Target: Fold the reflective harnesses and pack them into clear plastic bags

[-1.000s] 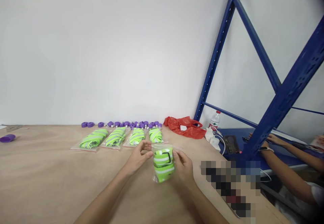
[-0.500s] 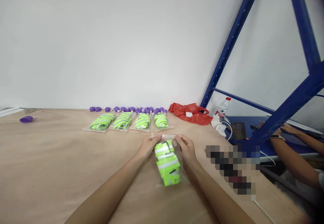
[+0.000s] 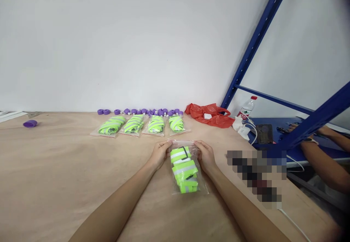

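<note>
Purple cap (image 3: 30,124): sat on its own way over at the far left of the table (image 3: 54,183), well apart from everything else.

Purple pieces (image 3: 139,111): a whole row of little purple bits lined up along the back edge against the wall, too small to say what they really were.

Packed bags (image 3: 140,124): four clear bags with neon green reflective stuff inside, laid side by side in a neat row just in front of the purple bits.

Left hand (image 3: 158,153): was at the left top corner of the clear bag (image 3: 187,169), fingers curled in and pinching the bag's upper edge, wrist resting low over the table.

Clear bag: lay flat on the table right in front of the person, between both hands, top edge pointing toward the row of packed ones. Near that row but not touching it.

Reflective strap (image 3: 184,169): folded up inside the bag, bright green with silver stripes and a black buckle showing near the top.

Right hand (image 3: 205,156): mirrored the other one, pinching the bag's top right corner with fingers closed on the plastic.

Red plastic bag (image 3: 209,115): crumpled at the back right of the table with something white sitting in it.

Water bottle (image 3: 247,108): stood upright just past the red bag, next to some white cables.

Blue rack (image 3: 254,45): metal shelving frame on the right side.

Another person's arm (image 3: 325,162): reached in from the far right edge behind the rack, watch on the wrist.
</note>
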Demonstrator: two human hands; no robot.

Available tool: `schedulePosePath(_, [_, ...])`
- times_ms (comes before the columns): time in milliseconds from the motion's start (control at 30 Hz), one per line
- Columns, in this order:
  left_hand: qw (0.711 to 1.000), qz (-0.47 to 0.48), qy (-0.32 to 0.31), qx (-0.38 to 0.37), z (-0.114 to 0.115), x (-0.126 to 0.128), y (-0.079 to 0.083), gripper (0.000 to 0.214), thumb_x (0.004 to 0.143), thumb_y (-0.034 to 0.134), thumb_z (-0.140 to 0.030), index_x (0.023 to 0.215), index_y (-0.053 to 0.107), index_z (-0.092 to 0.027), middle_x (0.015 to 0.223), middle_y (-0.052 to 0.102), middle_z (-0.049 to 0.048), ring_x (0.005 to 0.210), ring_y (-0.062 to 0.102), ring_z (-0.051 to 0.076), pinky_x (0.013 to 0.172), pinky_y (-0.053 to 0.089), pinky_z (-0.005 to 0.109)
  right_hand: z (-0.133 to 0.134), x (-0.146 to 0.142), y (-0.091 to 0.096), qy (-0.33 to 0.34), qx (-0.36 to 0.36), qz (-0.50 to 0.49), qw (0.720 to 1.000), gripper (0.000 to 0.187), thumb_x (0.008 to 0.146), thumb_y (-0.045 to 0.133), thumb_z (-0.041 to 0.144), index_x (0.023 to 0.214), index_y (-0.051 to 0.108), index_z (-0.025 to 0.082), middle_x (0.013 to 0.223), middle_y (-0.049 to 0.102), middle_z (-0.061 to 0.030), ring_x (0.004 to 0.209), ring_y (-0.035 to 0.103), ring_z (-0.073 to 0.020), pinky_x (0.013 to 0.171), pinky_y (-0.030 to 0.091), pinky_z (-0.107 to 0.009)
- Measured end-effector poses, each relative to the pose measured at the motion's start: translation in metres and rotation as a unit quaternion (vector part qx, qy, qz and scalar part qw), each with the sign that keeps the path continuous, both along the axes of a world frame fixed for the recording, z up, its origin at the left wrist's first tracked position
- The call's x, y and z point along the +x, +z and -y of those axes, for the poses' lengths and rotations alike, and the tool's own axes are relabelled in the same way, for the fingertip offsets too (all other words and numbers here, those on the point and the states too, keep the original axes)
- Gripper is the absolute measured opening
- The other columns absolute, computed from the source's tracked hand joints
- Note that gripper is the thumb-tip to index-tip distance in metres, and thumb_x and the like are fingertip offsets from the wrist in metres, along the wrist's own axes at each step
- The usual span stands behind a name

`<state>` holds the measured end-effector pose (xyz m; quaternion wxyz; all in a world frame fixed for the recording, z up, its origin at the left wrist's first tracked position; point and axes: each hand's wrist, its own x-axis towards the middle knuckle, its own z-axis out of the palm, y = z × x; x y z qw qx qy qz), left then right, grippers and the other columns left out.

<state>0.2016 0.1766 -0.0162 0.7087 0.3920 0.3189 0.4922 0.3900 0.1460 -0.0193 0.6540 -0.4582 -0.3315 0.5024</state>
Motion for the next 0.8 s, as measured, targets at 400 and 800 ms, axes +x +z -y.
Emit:
schedulePosePath(400, [0.998, -0.05, 0.011, 0.031, -0.0058, -0.0016, -0.0064, 0.044, 0.066, 0.084, -0.055, 0.07, 0.074, -0.012, 0.065, 0.071, 0.0062, 0.06, 0.062, 0.017, 0.056, 0.044, 0.026, 0.001, 0.0001, 0.0053, -0.002, -0.008, 0.018, 1.0, 0.034, 0.057, 0.089, 0.045, 0.063, 0.067, 0.019, 0.058, 0.062, 0.0023, 0.051, 0.054, -0.0129, 0.047, 0.042, -0.024])
schedulePosePath(800, [0.998, -0.057, -0.009, 0.035, -0.0034, -0.0007, -0.0053, 0.043, 0.061, 0.088, -0.048, 0.08, 0.079, -0.01, 0.079, 0.077, 0.0099, 0.07, 0.067, 0.021, 0.068, 0.05, 0.03, 0.002, 0.0022, 0.0042, 0.06, -0.002, 0.057, 0.997, 0.041, 0.062, 0.088, 0.052, 0.062, 0.067, 0.017, 0.056, 0.059, 0.0024, 0.05, 0.048, -0.0102, 0.047, 0.036, -0.023])
